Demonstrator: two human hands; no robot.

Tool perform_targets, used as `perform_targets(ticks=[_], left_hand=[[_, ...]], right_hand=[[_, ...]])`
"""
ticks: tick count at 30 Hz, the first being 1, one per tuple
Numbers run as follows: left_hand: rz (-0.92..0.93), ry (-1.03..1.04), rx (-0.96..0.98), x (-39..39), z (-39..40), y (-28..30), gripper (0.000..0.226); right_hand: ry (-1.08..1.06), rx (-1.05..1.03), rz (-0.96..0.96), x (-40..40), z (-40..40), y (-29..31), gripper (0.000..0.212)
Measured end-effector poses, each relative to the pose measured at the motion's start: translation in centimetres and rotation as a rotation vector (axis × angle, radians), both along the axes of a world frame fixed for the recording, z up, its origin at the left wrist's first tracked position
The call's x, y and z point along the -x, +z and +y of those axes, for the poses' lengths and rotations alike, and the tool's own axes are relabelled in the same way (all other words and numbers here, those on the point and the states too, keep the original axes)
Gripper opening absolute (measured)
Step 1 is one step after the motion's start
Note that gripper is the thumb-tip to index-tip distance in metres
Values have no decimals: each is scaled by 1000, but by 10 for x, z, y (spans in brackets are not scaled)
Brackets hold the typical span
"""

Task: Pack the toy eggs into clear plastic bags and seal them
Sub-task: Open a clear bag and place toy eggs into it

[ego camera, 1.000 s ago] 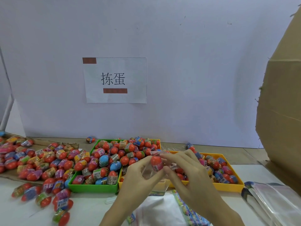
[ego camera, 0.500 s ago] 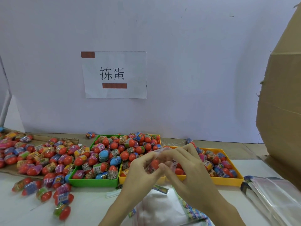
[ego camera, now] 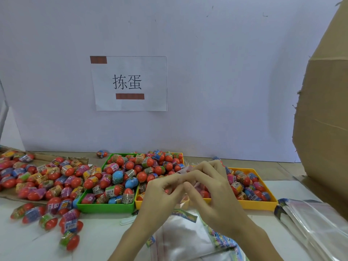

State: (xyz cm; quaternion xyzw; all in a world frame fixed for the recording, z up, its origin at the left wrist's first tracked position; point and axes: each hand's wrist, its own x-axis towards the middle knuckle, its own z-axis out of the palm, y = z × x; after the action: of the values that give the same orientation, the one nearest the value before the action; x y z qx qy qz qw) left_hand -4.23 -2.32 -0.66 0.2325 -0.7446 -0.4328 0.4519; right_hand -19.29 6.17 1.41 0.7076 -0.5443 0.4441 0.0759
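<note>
Pinching is being done by both hands at centre of the head view: a small clear plastic bag is being held by the curled fingers of the left hand and right hand, above the yellow tray. Whether an egg is inside cannot be told. Toy eggs are being kept piled in the green tray, with more lying loose on the white table to the left. A stack of clear bags is lying at right.

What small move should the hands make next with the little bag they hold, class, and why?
Probably run the pinching fingertips along the bag's top edge to press it closed. Both the left hand and right hand pinch the small clear bag at its top above the yellow tray, so filling seems done.
</note>
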Motion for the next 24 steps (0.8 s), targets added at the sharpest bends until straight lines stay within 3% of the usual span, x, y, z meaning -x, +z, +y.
perform_targets(ticks=[5, 8, 12, 15, 18, 21, 24], left_hand=[[-36, 1, -16, -4, -2, 1, 34], [-22, -146, -155, -3, 2, 6, 31], [132, -59, -275, -5, 0, 9, 24], [188, 7, -349, -8, -4, 10, 30], [183, -11, -348, -8, -6, 9, 32], [172, -44, -345, -9, -3, 11, 37], [151, -102, -320, -8, -1, 12, 25]], right_hand=[[0, 8, -104, 4, -3, -2, 42], [-5, 54, -117, 5, -5, -4, 41], [-69, 126, -144, 4, -8, -5, 42], [-65, 53, -226, 4, -8, -7, 36], [50, -120, -524, 1, -9, -5, 37], [138, -209, -678, 1, -11, -7, 17], [106, -165, -731, 3, -11, -11, 6]])
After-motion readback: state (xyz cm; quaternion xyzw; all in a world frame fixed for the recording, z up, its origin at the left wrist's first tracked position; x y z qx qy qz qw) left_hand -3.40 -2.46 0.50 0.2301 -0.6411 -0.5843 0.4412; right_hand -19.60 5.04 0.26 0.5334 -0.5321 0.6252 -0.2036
